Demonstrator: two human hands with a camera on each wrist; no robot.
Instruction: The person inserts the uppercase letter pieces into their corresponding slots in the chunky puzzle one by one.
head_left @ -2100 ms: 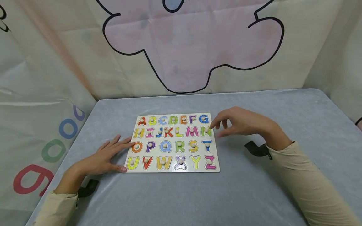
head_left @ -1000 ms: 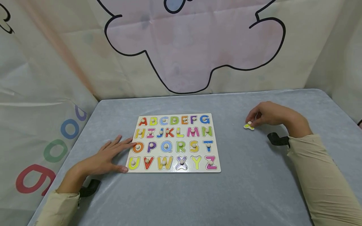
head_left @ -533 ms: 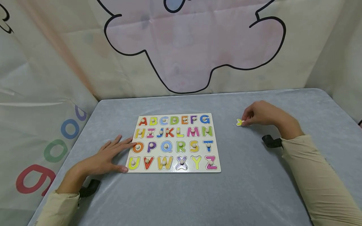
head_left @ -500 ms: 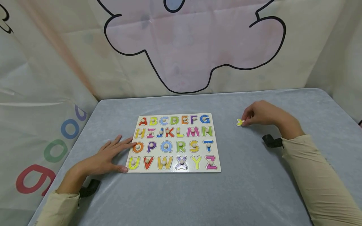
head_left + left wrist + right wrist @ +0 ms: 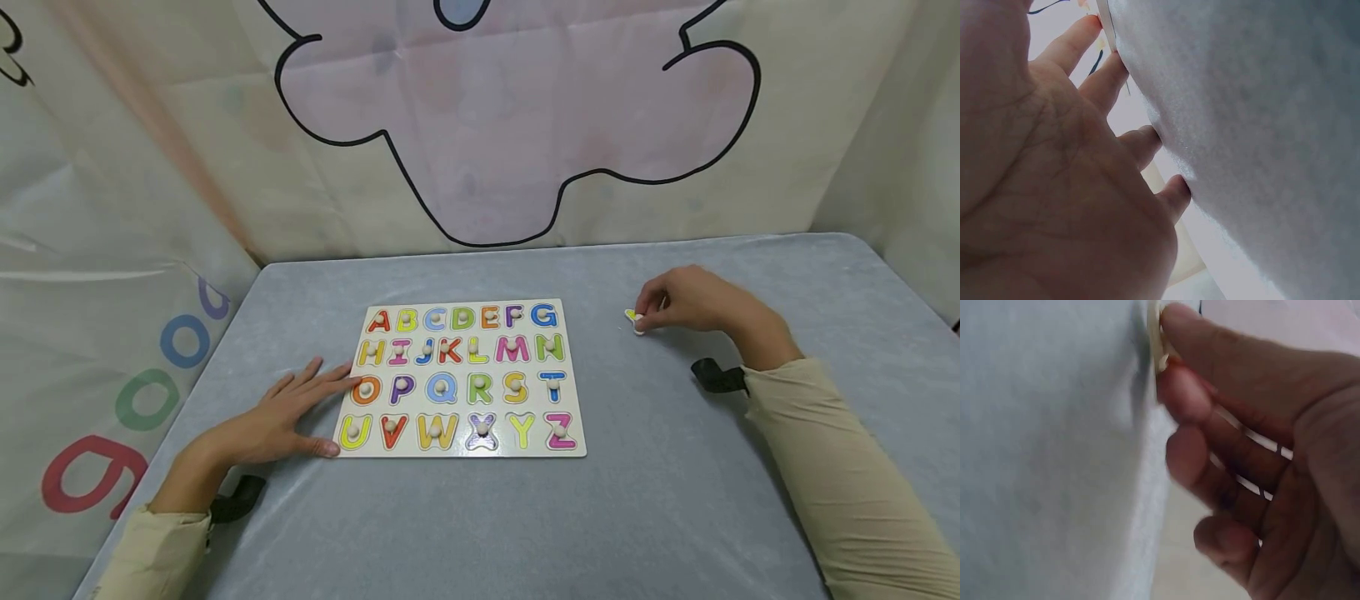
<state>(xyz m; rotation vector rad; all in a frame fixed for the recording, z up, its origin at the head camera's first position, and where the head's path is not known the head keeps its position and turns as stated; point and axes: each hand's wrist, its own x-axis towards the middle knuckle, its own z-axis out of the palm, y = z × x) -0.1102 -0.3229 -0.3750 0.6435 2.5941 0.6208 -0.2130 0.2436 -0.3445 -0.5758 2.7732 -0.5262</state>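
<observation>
A white alphabet puzzle board (image 5: pixel 457 454) lies flat on the table, with colourful letter pieces and small knobs. Its Y spot (image 5: pixel 521 428) shows a yellow-green letter with no knob. My left hand (image 5: pixel 277 421) rests at the board's left edge, fingers spread and thumb at the near corner; the left wrist view shows straight fingers (image 5: pixel 1063 44) reaching the board's edge. Right of the board, my right hand (image 5: pixel 701 302) pinches a small yellow letter piece (image 5: pixel 631 316), which looks like a Y. In the right wrist view the piece (image 5: pixel 1155 344) stands edge-on between thumb and index finger.
A grey cloth covers the table (image 5: pixel 465 525). Behind it hangs a pale backdrop (image 5: pixel 480 125) with a thick black outline, and a white sheet (image 5: pixel 82 333) with coloured shapes hangs at the left. Black straps (image 5: pixel 716 377) are on both wrists.
My right hand moved from the board's right edge out to the right, took the yellow letter piece, then came slightly left and turned it. The left hand and board stayed put.
</observation>
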